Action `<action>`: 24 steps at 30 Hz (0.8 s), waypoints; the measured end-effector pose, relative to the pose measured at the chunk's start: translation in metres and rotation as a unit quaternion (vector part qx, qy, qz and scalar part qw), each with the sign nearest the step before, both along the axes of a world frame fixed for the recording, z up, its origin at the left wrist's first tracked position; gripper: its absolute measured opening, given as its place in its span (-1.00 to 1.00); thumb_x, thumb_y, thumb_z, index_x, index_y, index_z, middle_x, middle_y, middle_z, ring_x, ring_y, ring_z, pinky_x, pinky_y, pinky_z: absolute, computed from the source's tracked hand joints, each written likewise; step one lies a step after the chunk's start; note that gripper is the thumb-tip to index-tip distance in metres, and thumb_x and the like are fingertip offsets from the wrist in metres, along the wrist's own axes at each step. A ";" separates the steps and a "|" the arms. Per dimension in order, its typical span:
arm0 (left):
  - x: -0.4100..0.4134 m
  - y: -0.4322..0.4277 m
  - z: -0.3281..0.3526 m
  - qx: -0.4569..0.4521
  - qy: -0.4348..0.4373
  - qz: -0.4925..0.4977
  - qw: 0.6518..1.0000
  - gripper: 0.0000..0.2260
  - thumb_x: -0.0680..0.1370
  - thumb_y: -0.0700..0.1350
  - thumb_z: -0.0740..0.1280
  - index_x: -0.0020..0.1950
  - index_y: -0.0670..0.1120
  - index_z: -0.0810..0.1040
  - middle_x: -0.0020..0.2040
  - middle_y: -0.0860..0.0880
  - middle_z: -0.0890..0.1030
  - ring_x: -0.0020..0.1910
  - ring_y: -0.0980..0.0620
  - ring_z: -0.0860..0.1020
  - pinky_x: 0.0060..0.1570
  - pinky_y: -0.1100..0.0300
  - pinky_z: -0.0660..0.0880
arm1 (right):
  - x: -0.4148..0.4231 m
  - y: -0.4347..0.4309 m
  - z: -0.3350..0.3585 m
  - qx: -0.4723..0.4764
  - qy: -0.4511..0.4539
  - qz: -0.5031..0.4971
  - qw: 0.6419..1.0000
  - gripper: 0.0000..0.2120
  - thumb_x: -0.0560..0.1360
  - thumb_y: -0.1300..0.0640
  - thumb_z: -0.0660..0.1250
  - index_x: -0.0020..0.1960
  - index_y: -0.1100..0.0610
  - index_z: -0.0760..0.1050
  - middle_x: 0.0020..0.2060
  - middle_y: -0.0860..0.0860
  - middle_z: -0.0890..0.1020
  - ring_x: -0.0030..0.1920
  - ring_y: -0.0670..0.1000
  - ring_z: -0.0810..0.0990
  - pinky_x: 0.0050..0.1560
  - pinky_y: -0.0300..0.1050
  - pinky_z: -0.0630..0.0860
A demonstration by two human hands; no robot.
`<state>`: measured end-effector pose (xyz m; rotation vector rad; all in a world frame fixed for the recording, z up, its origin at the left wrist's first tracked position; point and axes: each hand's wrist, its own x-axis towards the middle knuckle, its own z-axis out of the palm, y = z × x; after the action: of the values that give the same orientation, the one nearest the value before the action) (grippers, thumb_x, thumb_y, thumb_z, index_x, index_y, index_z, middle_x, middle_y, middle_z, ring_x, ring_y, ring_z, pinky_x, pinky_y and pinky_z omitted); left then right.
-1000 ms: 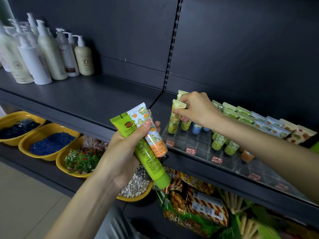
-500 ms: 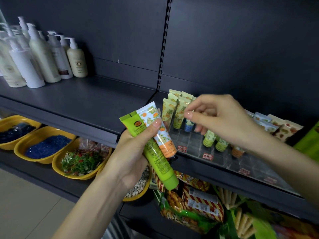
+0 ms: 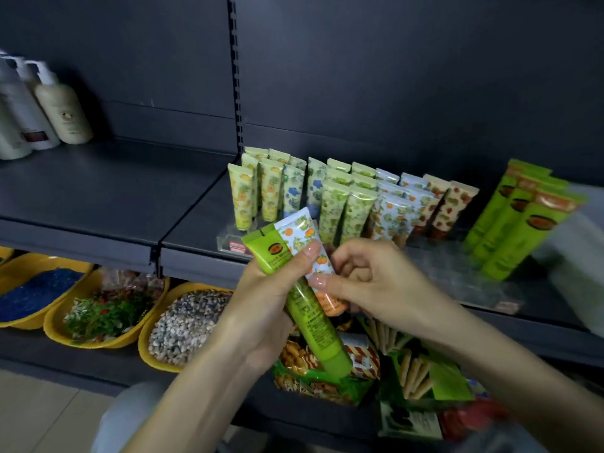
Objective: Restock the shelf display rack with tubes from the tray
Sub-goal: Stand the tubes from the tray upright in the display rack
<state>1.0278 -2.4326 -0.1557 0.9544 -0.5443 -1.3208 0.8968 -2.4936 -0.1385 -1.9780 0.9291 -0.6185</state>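
My left hand (image 3: 261, 308) grips two tubes in front of the shelf: a long green tube (image 3: 313, 325), cap down, and a shorter orange-patterned tube (image 3: 299, 233) with an orange cap. My right hand (image 3: 369, 282) pinches the lower part of the orange-patterned tube between thumb and fingers. Behind them the clear display rack (image 3: 228, 238) stands on the dark shelf (image 3: 114, 191), holding several rows of upright patterned tubes (image 3: 330, 204). Three tall green tubes (image 3: 519, 220) stand at the rack's right end. No tray is in view.
White pump bottles (image 3: 42, 112) stand at the shelf's far left. Below, yellow bowls (image 3: 108, 341) hold blue, green and grey pebbles. Snack packets (image 3: 327, 371) fill the lower shelf under my hands. A pale blurred object (image 3: 578, 256) sits at the right edge.
My right hand left the rack, came down to my left hand and took hold of the orange-patterned tube. The view shifted right, showing more of the rack.
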 end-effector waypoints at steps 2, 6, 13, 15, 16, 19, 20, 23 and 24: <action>-0.013 -0.003 -0.002 0.006 0.020 -0.010 1.000 -0.65 0.42 -0.10 0.39 0.13 -0.26 0.60 -0.01 -0.23 0.69 -0.12 -0.12 0.68 -0.20 0.03 0.65 | -0.014 -0.001 -0.003 0.008 0.003 -0.018 1.000 -0.71 0.37 -0.01 0.47 -0.20 0.21 0.51 -0.43 0.06 0.56 -0.45 -0.06 0.51 -0.41 -0.10 0.43; -0.034 -0.008 -0.001 0.015 0.054 -0.021 0.998 -0.63 0.44 -0.09 0.38 0.19 -0.24 0.58 0.07 -0.25 0.66 0.03 -0.21 0.65 -0.11 -0.07 0.64 | -0.038 0.000 0.000 0.040 0.004 -0.050 0.998 -0.76 0.44 0.05 0.42 -0.26 0.13 0.42 -0.48 -0.04 0.54 -0.52 -0.11 0.47 -0.53 -0.28 0.35; -0.044 -0.012 0.002 0.019 0.069 -0.018 0.997 -0.68 0.47 -0.18 0.38 0.21 -0.22 0.58 0.02 -0.17 0.69 0.00 -0.05 0.67 -0.02 0.06 0.61 | -0.075 -0.011 0.019 0.047 -0.092 -0.112 0.988 -0.93 0.52 0.19 0.32 -0.02 0.17 0.48 -0.46 -0.03 0.56 -0.54 -0.12 0.45 -0.58 -0.29 0.35; -0.044 -0.011 0.002 0.014 0.064 -0.015 0.998 -0.72 0.48 -0.20 0.37 0.18 -0.21 0.58 0.02 -0.17 0.70 0.01 -0.05 0.67 -0.03 0.08 0.62 | -0.086 -0.019 0.023 0.048 -0.116 -0.137 0.983 -0.87 0.51 0.20 0.33 0.04 0.20 0.50 -0.41 0.01 0.58 -0.52 -0.10 0.47 -0.55 -0.28 0.37; -0.044 -0.010 0.002 0.012 0.058 -0.012 0.998 -0.74 0.48 -0.20 0.37 0.16 -0.21 0.59 0.02 -0.17 0.70 0.01 -0.05 0.68 -0.01 0.08 0.62 | -0.090 -0.025 0.025 0.045 -0.125 -0.151 0.980 -0.86 0.50 0.22 0.34 0.06 0.19 0.50 -0.37 0.04 0.59 -0.50 -0.10 0.49 -0.53 -0.27 0.40; -0.043 -0.007 0.002 0.006 0.028 -0.006 1.000 -0.76 0.47 -0.19 0.38 0.12 -0.19 0.61 0.02 -0.16 0.70 0.01 -0.06 0.68 0.03 0.06 0.61 | -0.098 -0.041 0.026 0.017 -0.138 -0.179 0.974 -0.84 0.49 0.26 0.37 0.04 0.13 0.48 -0.25 0.14 0.63 -0.45 -0.04 0.56 -0.48 -0.24 0.47; -0.043 -0.007 0.001 0.005 0.018 -0.002 1.000 -0.77 0.46 -0.18 0.39 0.10 -0.19 0.62 0.01 -0.16 0.70 -0.01 -0.04 0.68 0.01 0.07 0.61 | -0.099 -0.046 0.025 0.005 -0.139 -0.182 0.973 -0.84 0.48 0.27 0.38 0.03 0.13 0.47 -0.21 0.16 0.64 -0.43 -0.01 0.59 -0.44 -0.22 0.51; -0.042 -0.005 0.001 0.006 -0.001 0.006 1.000 -0.76 0.42 -0.17 0.40 0.07 -0.19 0.63 -0.02 -0.15 0.71 -0.08 -0.02 0.69 -0.01 0.07 0.62 | -0.101 -0.059 0.018 -0.037 -0.123 -0.188 0.974 -0.87 0.48 0.26 0.39 -0.05 0.10 0.49 -0.22 0.14 0.65 -0.38 -0.01 0.65 -0.35 -0.21 0.58; -0.041 -0.005 0.001 0.007 -0.002 0.008 1.000 -0.74 0.41 -0.16 0.41 0.07 -0.20 0.63 -0.03 -0.16 0.71 -0.09 -0.02 0.69 -0.01 0.06 0.62 | -0.100 -0.064 0.015 -0.049 -0.111 -0.189 0.974 -0.87 0.48 0.26 0.39 -0.08 0.07 0.49 -0.23 0.11 0.65 -0.37 -0.03 0.66 -0.32 -0.22 0.59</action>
<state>0.9868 -2.4377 -0.1545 0.9710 -0.5314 -1.3102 0.7964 -2.5572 -0.1237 -1.7791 1.1609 -1.0958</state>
